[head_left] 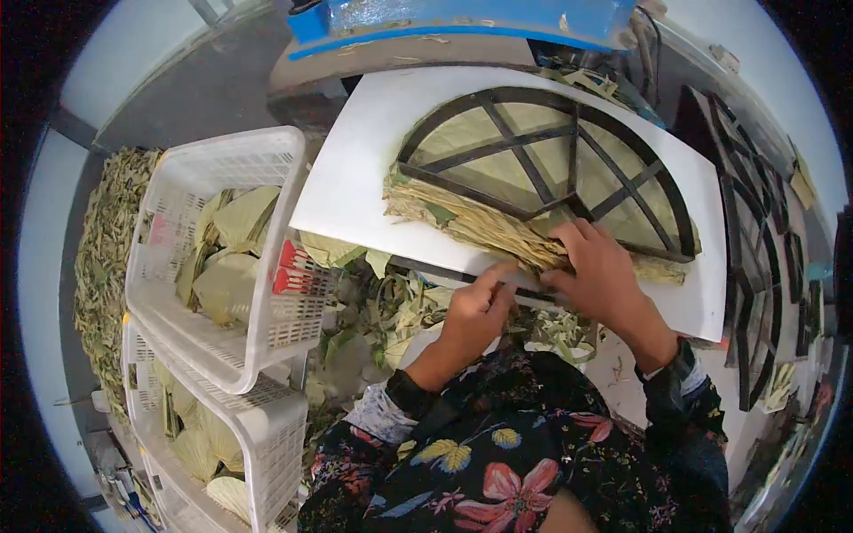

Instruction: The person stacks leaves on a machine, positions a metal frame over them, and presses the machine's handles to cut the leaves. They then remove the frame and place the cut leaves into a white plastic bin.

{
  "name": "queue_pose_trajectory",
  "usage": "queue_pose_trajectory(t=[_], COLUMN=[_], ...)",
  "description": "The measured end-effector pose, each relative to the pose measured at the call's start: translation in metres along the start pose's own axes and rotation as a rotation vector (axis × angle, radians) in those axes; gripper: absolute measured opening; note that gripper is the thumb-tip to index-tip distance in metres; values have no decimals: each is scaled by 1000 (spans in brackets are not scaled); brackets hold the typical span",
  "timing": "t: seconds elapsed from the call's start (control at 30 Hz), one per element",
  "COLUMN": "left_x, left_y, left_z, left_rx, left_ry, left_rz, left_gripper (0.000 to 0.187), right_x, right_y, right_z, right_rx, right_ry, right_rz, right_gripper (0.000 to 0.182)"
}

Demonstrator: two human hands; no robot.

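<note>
A black half-round metal frame [576, 147] with crossing bars lies on flat pale green leaves [498, 178] on a white board [355, 169]. Folded, dry leaf edges [471, 222] stick out along the frame's straight side. My right hand [600, 271] is closed on these leaf edges near the middle of that side, its fingers beside the frame's small handle. Just left of it, my left hand [475, 311] is closed at the board's front edge, thumb and fingers pressed together; what it holds, if anything, is too small to make out.
White plastic baskets [289, 155] with leaves stand stacked at the left. A heap of leaf scraps [355, 329] lies below the board. More black frames [755, 204] lean at the right. A blue machine part [471, 22] is behind the board.
</note>
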State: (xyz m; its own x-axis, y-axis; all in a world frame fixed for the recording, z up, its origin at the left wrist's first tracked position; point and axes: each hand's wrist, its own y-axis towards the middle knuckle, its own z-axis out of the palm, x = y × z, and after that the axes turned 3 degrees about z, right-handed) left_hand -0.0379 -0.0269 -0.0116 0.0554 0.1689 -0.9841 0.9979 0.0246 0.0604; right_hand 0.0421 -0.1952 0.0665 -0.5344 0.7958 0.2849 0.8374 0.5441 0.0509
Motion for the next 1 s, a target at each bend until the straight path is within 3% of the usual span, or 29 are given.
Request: queue_pose_trajectory(t=[0.13, 0.2, 0.23, 0.3, 0.33, 0.4, 0.53, 0.63, 0.7, 0.73, 0.8, 0.83, 0.9, 1.0], left_x=[0, 8, 12, 16, 14, 5, 11, 14, 17, 16, 9, 6, 1, -3], left_y=[1, 0, 2, 7, 6, 4, 5, 7, 9, 8, 7, 7, 9, 15], left_z=[4, 7, 8, 9, 9, 7, 14, 16, 16, 15, 13, 11, 7, 5], left_rx=[-2, -28, -28, -155, -162, -81, -93, -155, -157, -152, -48, -43, 26, 84], left_ry=[-87, 158, 157, 492, 490, 774, 852, 676, 392, 394, -93, -90, -404, -644], left_rz=[-103, 107, 107, 467, 466, 436, 433, 492, 290, 292, -139, -139, -286, -336], left_gripper=[30, 33, 33, 37, 37, 43, 43, 38, 35, 35, 30, 30, 34, 34], right_x=[4, 6, 3, -3, -4, -4, -5, -6, -5, -6, -7, -7, -8, -4], right_y=[4, 5, 6, 5, 5, 7, 8, 7, 8, 9, 8, 8, 8, 8], right_z=[4, 14, 19, 26, 24, 20, 21, 21, 17, 17, 17, 17, 20, 19], right_rx=[-8, -93, -93, -103, -101, -108, -154, -176, -144, -147, -141, -143, -179, -186], right_ry=[-64, -170, -171, -235, -239, -201, -169, -187, -139, -137, -137, -134, -127, -91], right_rz=[-23, -12, -12, -24, -30, -1, -28, -27, -20, -15, -10, -5, -12, 16], right_gripper=[42, 38, 38, 34, 34, 34, 36, 37, 36, 36, 35, 35, 34, 28])
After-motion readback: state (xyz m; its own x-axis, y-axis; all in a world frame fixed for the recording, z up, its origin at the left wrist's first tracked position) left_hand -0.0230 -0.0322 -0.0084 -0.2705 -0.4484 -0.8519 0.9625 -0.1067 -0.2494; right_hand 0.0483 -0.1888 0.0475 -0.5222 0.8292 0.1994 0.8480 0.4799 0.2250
